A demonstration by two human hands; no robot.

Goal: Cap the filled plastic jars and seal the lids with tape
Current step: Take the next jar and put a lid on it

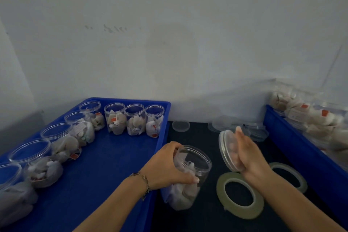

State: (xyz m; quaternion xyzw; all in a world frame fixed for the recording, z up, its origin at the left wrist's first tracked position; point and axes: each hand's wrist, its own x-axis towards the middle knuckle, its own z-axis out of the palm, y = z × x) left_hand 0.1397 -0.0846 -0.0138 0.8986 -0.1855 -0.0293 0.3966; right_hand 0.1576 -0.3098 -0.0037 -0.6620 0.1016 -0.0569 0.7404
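Two rolls of pale green tape lie flat on the dark counter [203, 218], the nearer roll [240, 196] just under the right wrist, the other roll [299, 175] half hidden behind the right forearm. Left of them the left hand [165, 165] has its grip closed round the wall of an open jar [190, 177] of white sachets, tilted with its mouth toward the right. Beside that mouth, not touching it, the right hand [248, 154] clasps a clear lid [227, 150] held on edge, fingers seen blurred through the plastic. Farther left, uncapped filled jars [114, 118] line a blue tray [105, 156]. Loose lids [180, 126] lie by the wall. At far right a second blue tray [301, 149] is cut off, its contents smeared.
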